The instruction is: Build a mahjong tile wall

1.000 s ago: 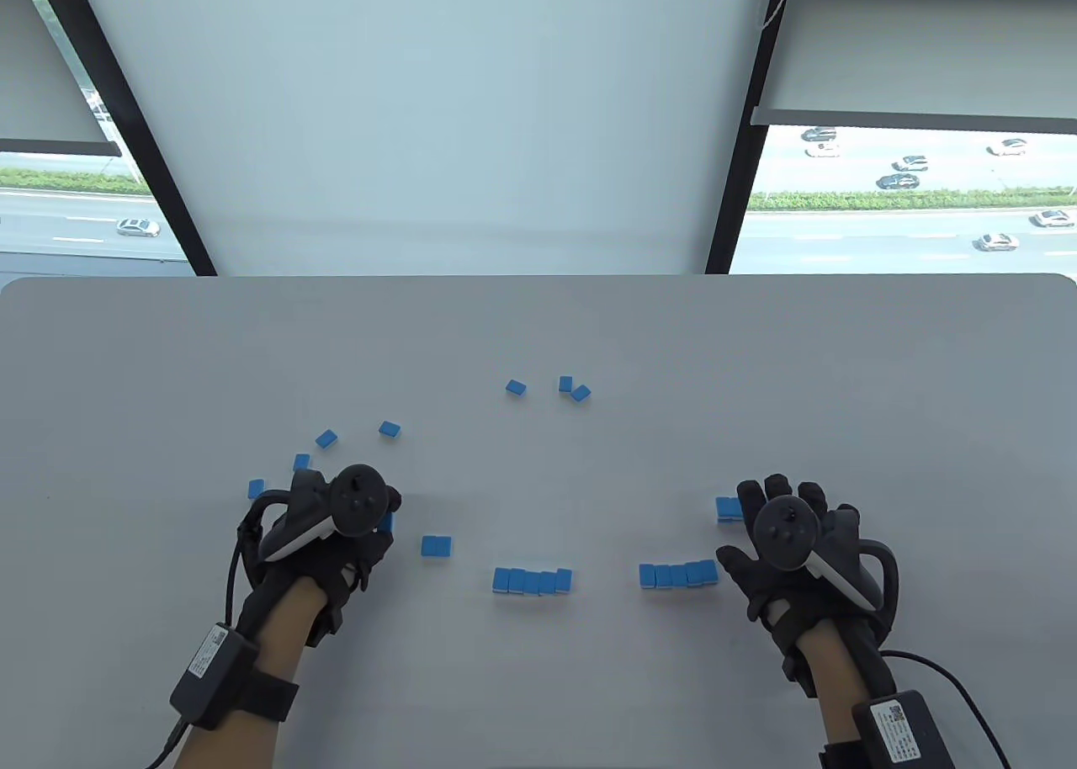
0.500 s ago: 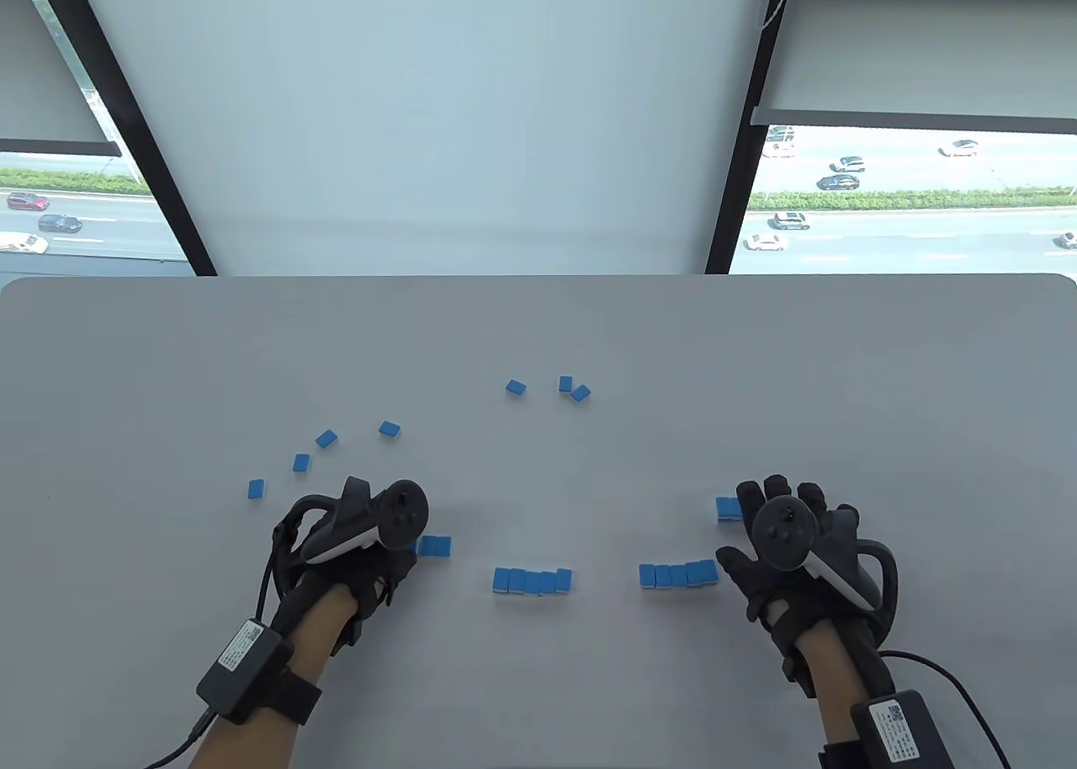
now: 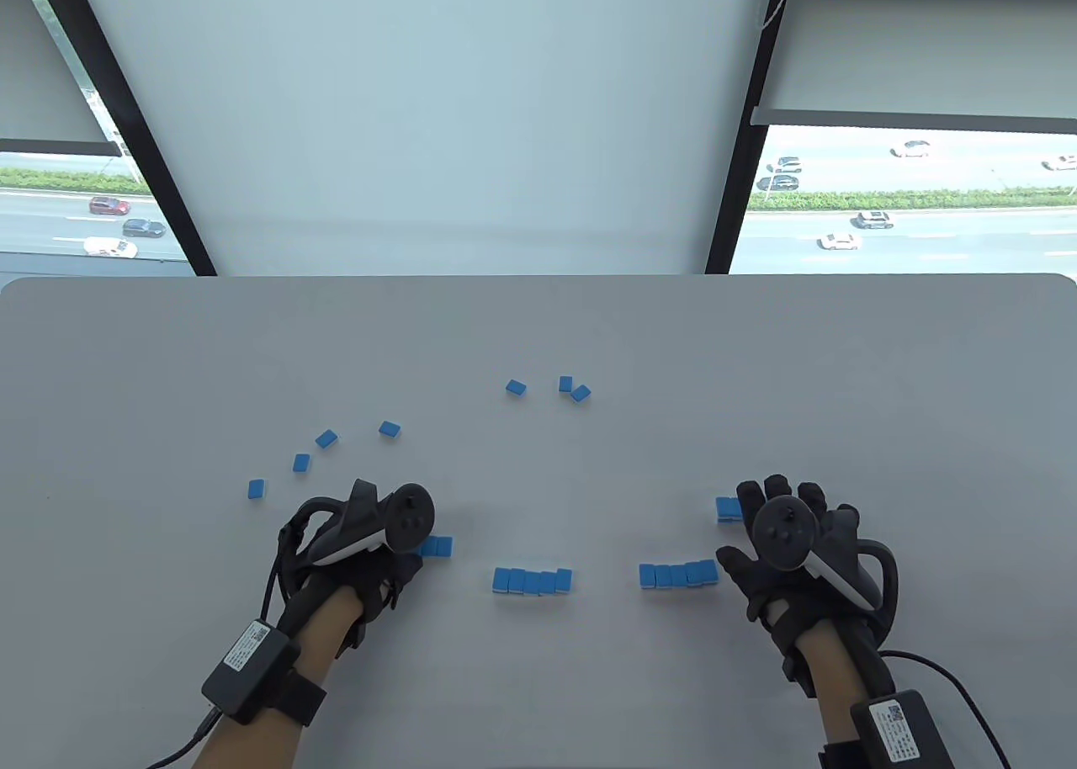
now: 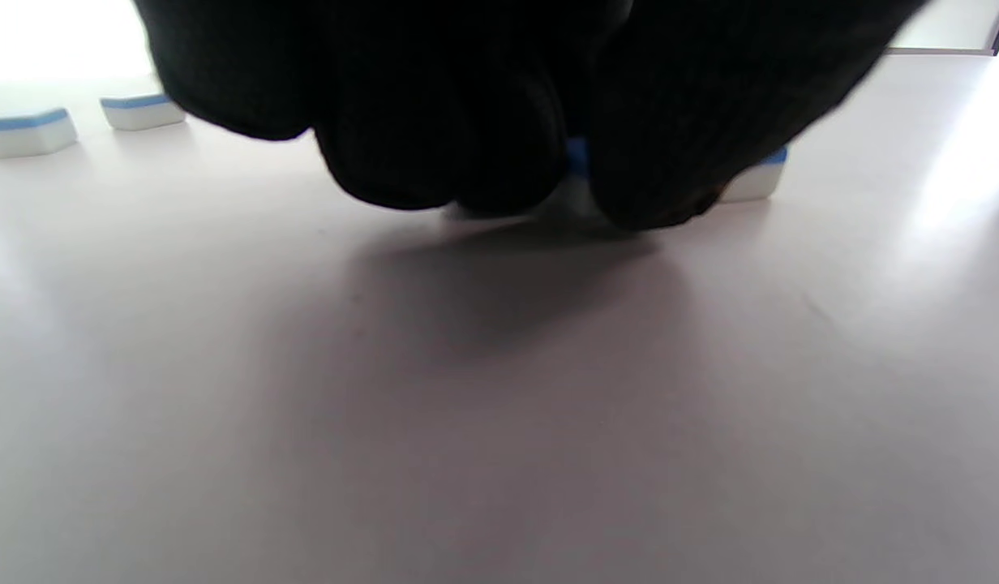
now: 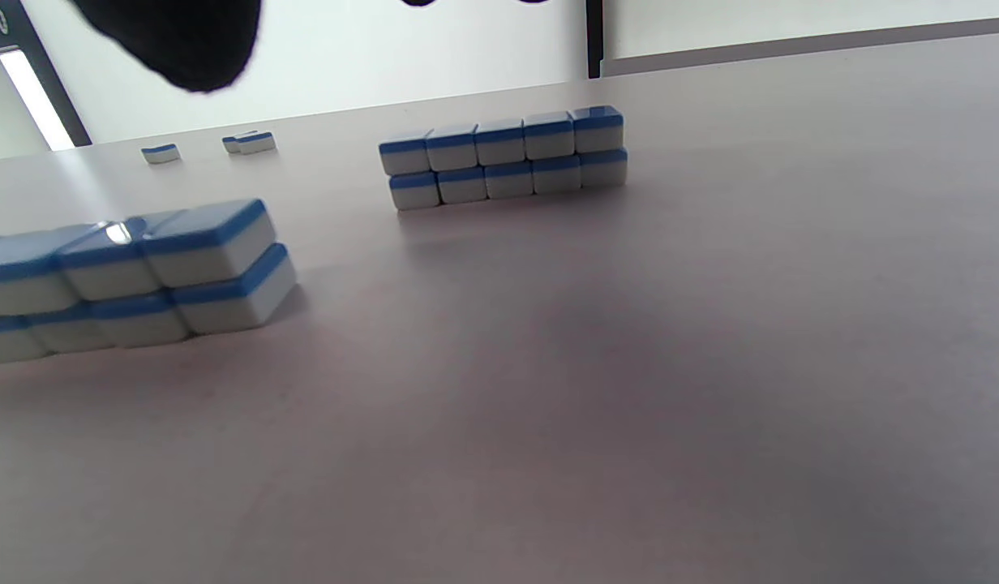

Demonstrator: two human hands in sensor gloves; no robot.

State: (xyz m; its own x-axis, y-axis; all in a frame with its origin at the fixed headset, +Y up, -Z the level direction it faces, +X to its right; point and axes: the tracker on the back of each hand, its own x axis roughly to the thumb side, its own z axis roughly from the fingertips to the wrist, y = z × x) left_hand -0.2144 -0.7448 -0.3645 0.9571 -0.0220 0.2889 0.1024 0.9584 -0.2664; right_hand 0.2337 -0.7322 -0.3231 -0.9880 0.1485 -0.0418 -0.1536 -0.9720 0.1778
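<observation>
Left grip [image 3: 370, 550] covers tile [image 3: 437, 546]; loose tiles [image 3: 326, 439] behind.

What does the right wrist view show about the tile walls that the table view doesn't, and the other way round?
Only the right wrist view shows that the middle wall section is two tiles high and five long, and that the section nearer that camera is also two layers high. Only the table view shows both hands: the left hand beside a tile pair, the right hand spread flat, plus four scattered tiles at the left. Both show the two wall sections and the three far loose tiles.
</observation>
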